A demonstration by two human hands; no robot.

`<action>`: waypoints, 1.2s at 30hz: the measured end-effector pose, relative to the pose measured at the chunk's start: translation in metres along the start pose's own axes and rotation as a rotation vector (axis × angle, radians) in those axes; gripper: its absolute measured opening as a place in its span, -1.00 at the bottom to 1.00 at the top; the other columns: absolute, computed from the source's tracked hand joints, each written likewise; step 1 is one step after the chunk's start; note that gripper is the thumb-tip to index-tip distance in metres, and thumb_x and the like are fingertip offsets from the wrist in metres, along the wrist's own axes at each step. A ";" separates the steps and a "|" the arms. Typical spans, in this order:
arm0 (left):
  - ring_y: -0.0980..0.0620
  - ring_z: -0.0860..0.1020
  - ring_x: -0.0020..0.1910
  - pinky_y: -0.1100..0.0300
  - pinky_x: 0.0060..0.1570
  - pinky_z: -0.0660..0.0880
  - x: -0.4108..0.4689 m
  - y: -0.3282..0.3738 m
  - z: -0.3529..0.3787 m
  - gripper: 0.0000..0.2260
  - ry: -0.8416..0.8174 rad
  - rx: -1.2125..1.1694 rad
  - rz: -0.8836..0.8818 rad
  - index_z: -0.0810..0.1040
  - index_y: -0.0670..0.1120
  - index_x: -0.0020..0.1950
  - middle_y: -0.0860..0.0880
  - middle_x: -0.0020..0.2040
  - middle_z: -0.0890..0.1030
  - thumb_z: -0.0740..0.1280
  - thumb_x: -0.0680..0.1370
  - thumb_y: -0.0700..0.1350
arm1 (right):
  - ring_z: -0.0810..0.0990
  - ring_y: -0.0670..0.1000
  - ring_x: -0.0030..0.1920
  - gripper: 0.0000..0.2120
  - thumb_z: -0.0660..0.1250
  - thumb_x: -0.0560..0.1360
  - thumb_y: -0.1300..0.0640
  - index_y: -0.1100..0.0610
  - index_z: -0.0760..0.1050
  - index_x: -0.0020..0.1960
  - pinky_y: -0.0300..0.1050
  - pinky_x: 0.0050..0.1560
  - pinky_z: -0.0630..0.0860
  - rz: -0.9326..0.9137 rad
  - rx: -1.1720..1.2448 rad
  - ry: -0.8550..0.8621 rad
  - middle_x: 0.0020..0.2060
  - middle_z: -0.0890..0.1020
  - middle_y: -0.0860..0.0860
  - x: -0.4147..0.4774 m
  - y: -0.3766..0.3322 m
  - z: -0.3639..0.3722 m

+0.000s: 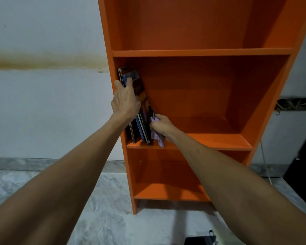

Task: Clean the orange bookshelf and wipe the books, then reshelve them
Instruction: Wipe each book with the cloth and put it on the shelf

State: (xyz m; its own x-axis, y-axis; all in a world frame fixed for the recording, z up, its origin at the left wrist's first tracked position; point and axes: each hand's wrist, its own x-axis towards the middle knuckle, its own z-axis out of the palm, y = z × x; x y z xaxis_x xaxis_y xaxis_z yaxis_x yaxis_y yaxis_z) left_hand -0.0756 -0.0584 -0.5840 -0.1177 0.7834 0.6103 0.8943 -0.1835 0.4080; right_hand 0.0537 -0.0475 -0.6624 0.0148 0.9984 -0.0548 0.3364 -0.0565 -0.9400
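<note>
As the head camera looks forward and down, two bare arms reach from the bottom corners toward a tall orange bookshelf (201,53) standing on a pale marbled floor (99,218). A small group of books (143,101) stands at the far left end of the middle shelf (210,140), touching the left side panel (113,71). Their long axis runs nearly upright, with the tops tipped slightly toward that panel.

The left hand (125,101) is clamped on the upper part of the books, thumb to the left and fingers curled over the spines. The right hand (163,127) is lower and just to the right, fist closed round a lilac cloth (156,137) that presses against the outermost book near its foot. The hands are apart, one above the other along the books.

The books look reshelved, and both hands are already on them. The left is the nearer for steadying the tops, and the open shelf lies to the right.
</note>
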 end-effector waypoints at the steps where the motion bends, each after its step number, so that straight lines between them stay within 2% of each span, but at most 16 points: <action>1: -0.15 0.51 -0.01 0.10 -0.15 0.46 -0.003 0.001 -0.002 -0.41 -0.005 -0.004 -0.002 0.18 -0.03 0.51 -0.19 0.31 0.29 0.37 0.54 -0.14 | 0.62 0.20 -0.05 -0.62 0.27 0.43 0.28 0.06 0.46 0.22 0.13 0.02 0.58 -0.004 -0.008 0.006 -0.07 0.63 0.16 -0.003 0.001 -0.002; 4: -0.10 0.46 -0.11 0.11 -0.21 0.42 -0.019 0.009 -0.010 -0.35 -0.020 -0.021 -0.015 0.11 -0.03 0.55 -0.20 0.28 0.29 0.36 0.54 -0.15 | 0.57 0.16 -0.08 -0.64 0.29 0.49 0.24 0.01 0.45 0.26 0.22 -0.02 0.54 -0.016 -0.041 0.042 -0.01 0.61 0.14 -0.017 0.002 -0.013; 6: -0.15 0.50 -0.08 0.08 -0.22 0.39 -0.037 0.019 -0.015 -0.38 -0.028 -0.026 -0.009 0.10 -0.05 0.54 -0.21 0.29 0.30 0.33 0.56 -0.12 | 0.45 0.08 -0.28 -0.54 0.25 0.59 0.23 0.02 0.32 0.46 0.10 -0.25 0.39 -0.016 -0.073 0.029 -0.12 0.55 0.08 -0.038 0.002 -0.026; 8: -0.20 0.53 -0.02 0.05 -0.21 0.37 -0.060 0.030 -0.012 -0.42 -0.044 -0.034 -0.015 0.13 -0.07 0.53 -0.22 0.32 0.30 0.30 0.57 -0.08 | 0.30 0.07 -0.38 -0.43 0.22 0.62 0.25 0.00 0.14 0.57 0.06 -0.28 0.26 0.001 -0.099 0.038 -0.25 0.47 0.08 -0.060 0.011 -0.041; 11: -0.22 0.53 0.07 0.04 -0.17 0.37 -0.119 0.054 0.006 -0.49 -0.147 -0.112 -0.036 0.20 -0.11 0.48 -0.20 0.34 0.30 0.28 0.59 -0.06 | 0.27 0.06 -0.40 -0.42 0.19 0.63 0.28 0.04 0.11 0.59 0.04 -0.31 0.22 0.046 -0.075 0.097 -0.35 0.38 0.10 -0.110 0.043 -0.070; 15: -0.26 0.45 0.25 -0.07 0.10 0.42 -0.204 0.088 0.040 -0.55 -0.356 -0.184 -0.103 0.27 -0.16 0.44 -0.20 0.38 0.31 0.26 0.60 -0.05 | 0.37 0.13 -0.34 -0.51 0.21 0.64 0.21 0.05 0.21 0.54 0.05 -0.27 0.28 0.162 -0.075 0.164 -0.32 0.42 0.14 -0.163 0.110 -0.105; 17: -0.25 0.42 0.30 -0.05 0.19 0.38 -0.246 0.096 0.061 -0.58 -0.478 -0.235 -0.164 0.32 -0.16 0.41 -0.20 0.40 0.33 0.25 0.60 -0.05 | 0.59 0.25 0.00 -0.49 0.26 0.62 0.19 0.12 0.25 0.54 0.00 -0.09 0.48 0.214 -0.071 0.227 -0.01 0.60 0.20 -0.183 0.151 -0.117; 19: -0.24 0.43 0.29 -0.03 0.19 0.39 -0.289 0.105 0.089 -0.61 -0.603 -0.258 -0.165 0.38 -0.18 0.37 -0.21 0.35 0.39 0.25 0.59 -0.06 | 0.53 0.21 0.25 -0.51 0.25 0.62 0.22 0.15 0.27 0.53 -0.10 0.16 0.50 0.282 -0.047 0.289 0.24 0.55 0.15 -0.205 0.201 -0.133; 21: -0.22 0.50 0.20 -0.02 0.12 0.44 -0.330 0.105 0.116 -0.68 -0.746 -0.271 -0.183 0.45 -0.19 0.29 -0.18 0.23 0.50 0.25 0.60 -0.06 | 0.59 0.06 0.03 -0.65 0.22 0.64 0.20 0.12 0.37 0.42 -0.21 -0.03 0.54 0.342 -0.037 0.300 0.07 0.57 0.06 -0.233 0.243 -0.142; 22: -0.19 0.53 0.11 0.00 0.07 0.46 -0.348 0.104 0.128 -0.75 -0.818 -0.286 -0.220 0.49 -0.18 0.19 -0.16 0.12 0.55 0.25 0.60 -0.06 | 0.55 -0.01 -0.14 -0.75 0.21 0.65 0.17 0.09 0.39 0.32 -0.26 -0.21 0.47 0.374 -0.054 0.307 -0.05 0.56 0.05 -0.247 0.260 -0.145; 24: -0.17 0.54 -0.03 0.07 -0.04 0.47 -0.386 0.101 0.157 -0.82 -0.933 -0.332 -0.326 0.50 -0.19 -0.02 -0.10 -0.11 0.55 0.25 0.60 -0.07 | 0.49 -0.01 -0.24 -0.73 0.20 0.66 0.12 0.10 0.39 0.34 -0.20 -0.28 0.38 0.438 -0.080 0.326 -0.07 0.55 0.11 -0.267 0.301 -0.150; 27: -0.16 0.57 -0.19 0.15 -0.30 0.41 -0.437 0.096 0.198 -0.71 -1.078 -0.375 -0.501 0.53 -0.33 0.09 -0.14 -0.25 0.53 0.27 0.57 -0.09 | 0.57 0.13 -0.13 -0.71 0.21 0.64 0.10 0.16 0.44 0.33 -0.17 -0.17 0.44 0.516 -0.132 0.348 -0.01 0.58 0.14 -0.288 0.352 -0.155; 29: -0.04 0.53 -0.27 0.21 -0.37 0.41 -0.468 0.094 0.227 -0.75 -1.170 -0.392 -0.634 0.55 -0.24 0.10 -0.14 -0.17 0.59 0.30 0.54 -0.08 | 0.53 0.17 -0.28 -0.85 0.19 0.61 0.23 0.12 0.51 0.10 -0.34 -0.39 0.40 0.584 -0.103 0.379 -0.09 0.58 0.17 -0.297 0.378 -0.156; 31: -0.08 0.57 -0.11 0.14 -0.21 0.53 -0.492 0.090 0.245 -0.71 -1.232 -0.408 -0.782 0.53 -0.20 0.15 -0.19 0.05 0.62 0.32 0.51 -0.05 | 0.50 0.03 -0.34 -0.80 0.17 0.56 0.33 0.06 0.44 -0.11 -0.47 -0.49 0.33 0.602 -0.154 0.408 -0.26 0.55 0.00 -0.303 0.402 -0.155; 34: -0.14 0.55 0.06 0.04 -0.05 0.56 -0.521 0.086 0.266 -0.65 -1.282 -0.398 -0.930 0.48 -0.18 0.26 -0.18 0.14 0.57 0.29 0.54 -0.02 | 0.57 -0.06 -0.23 -0.87 0.23 0.55 0.29 0.08 0.46 -0.07 -0.48 -0.44 0.39 0.643 -0.155 0.396 -0.24 0.57 -0.06 -0.308 0.435 -0.151; 36: -0.16 0.54 0.08 0.03 -0.11 0.55 -0.532 0.087 0.275 -0.64 -1.311 -0.421 -1.035 0.46 -0.15 0.28 -0.18 0.17 0.55 0.30 0.55 0.00 | 0.63 0.01 -0.06 -0.88 0.29 0.51 0.16 0.00 0.50 0.02 -0.24 -0.18 0.58 0.659 -0.163 0.357 -0.10 0.63 -0.04 -0.309 0.461 -0.145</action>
State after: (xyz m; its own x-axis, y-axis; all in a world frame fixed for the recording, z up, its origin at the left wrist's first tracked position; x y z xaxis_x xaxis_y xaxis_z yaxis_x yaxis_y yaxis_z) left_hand 0.1834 -0.3274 -1.0601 0.0676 0.5522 -0.8310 0.4893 0.7075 0.5099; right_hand 0.3410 -0.3811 -1.0300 0.5545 0.7010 -0.4485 0.2869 -0.6670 -0.6876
